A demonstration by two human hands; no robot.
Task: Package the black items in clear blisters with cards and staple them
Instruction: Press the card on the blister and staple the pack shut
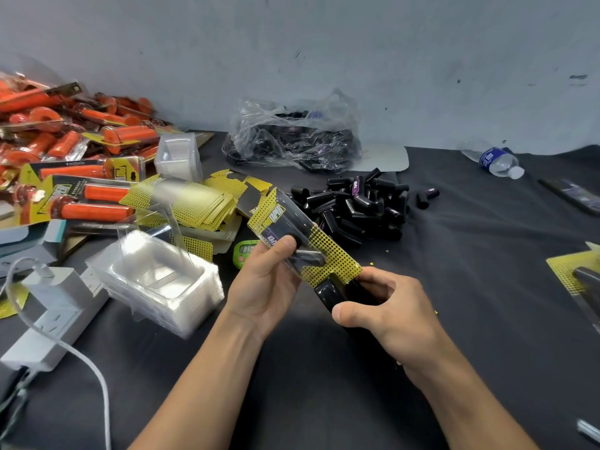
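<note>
- Dark cloth is spread over the table [470, 287], which is backed by a scuffed grey wall [324, 43].
- At the centre of the frame, a clear blister pack [293, 219] with a yellow dotted card [334, 261] is gripped by the left hand [266, 287], thumb pressed on top.
- A black item [308, 258] is seen inside the blister, just beside that thumb.
- A black stapler [334, 292] is enclosed by the curled fingers of the right hand [386, 306].
- The pack's long axis is laid from upper left to lower right, and its lower-right end is met by the stapler's nose; whether the card is already between the jaws cannot be told.
- A squeeze by the right hand is judged to be the coming move.
- Loose black items [357, 206] are piled above the hands, and empty blisters [156, 280] are stacked at the left.
</note>
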